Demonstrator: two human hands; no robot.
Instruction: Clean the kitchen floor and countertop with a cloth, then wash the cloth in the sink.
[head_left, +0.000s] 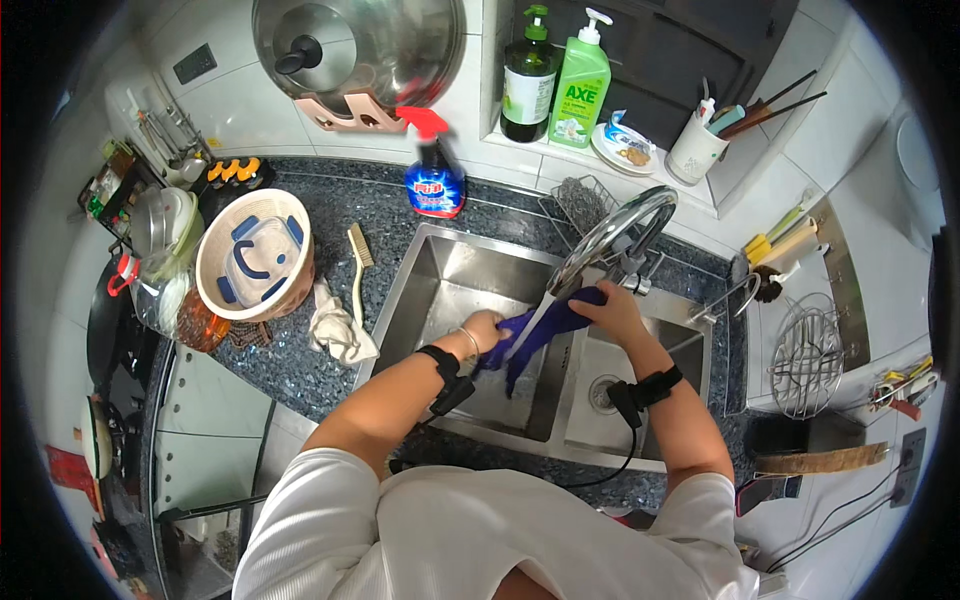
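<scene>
A wet purple cloth or glove (536, 330) is stretched between my two hands over the double stainless-steel sink (442, 274). My left hand (484, 335) grips its left end above the larger basin. Its other end is in my right hand (611, 315), close beneath the chrome faucet (600, 247). A stream of water runs from the spout across the purple fabric, and the loose lower part hangs down into the left basin. Whether it is a glove or a plain cloth is hard to tell.
Left of the sink lie a scrubbing brush (358, 270), a crumpled pale rag (337, 330) and a basket (296, 307) holding a lidded container. Behind it stands a spray bottle (435, 180). Soap bottles (581, 90) occupy the ledge, and a steel-wool scourer (581, 202) sits by the faucet.
</scene>
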